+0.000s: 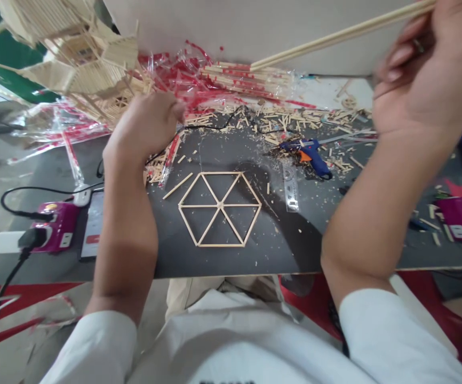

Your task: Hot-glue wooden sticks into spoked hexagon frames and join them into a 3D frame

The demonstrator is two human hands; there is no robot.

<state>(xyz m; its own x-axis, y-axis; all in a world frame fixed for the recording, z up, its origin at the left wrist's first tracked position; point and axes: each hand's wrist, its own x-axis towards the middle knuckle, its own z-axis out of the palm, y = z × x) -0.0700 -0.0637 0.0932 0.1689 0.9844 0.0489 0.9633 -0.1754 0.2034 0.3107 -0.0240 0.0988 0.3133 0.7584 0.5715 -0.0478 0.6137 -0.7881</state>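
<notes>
My left hand (145,128) is curled into the red-printed clear plastic wrapper (183,80), and its fingers press on the plastic. My right hand (415,69), blurred at the upper right, grips long thin wooden sticks (335,37) that reach left towards a bundle of sticks (247,74) in the wrapper. A flat hexagon of glued wooden sticks (220,209) lies on the dark board (223,261) between my forearms. A blue and orange glue gun (307,154) and a steel ruler (291,186) lie to its right, nearer my right arm.
Cut stick pieces and shavings (279,125) are scattered across the board's far side. A built stick structure (79,69) rises at the upper left. Pink power tools (57,226) (461,218), a phone (93,224) and black cables lie along both sides.
</notes>
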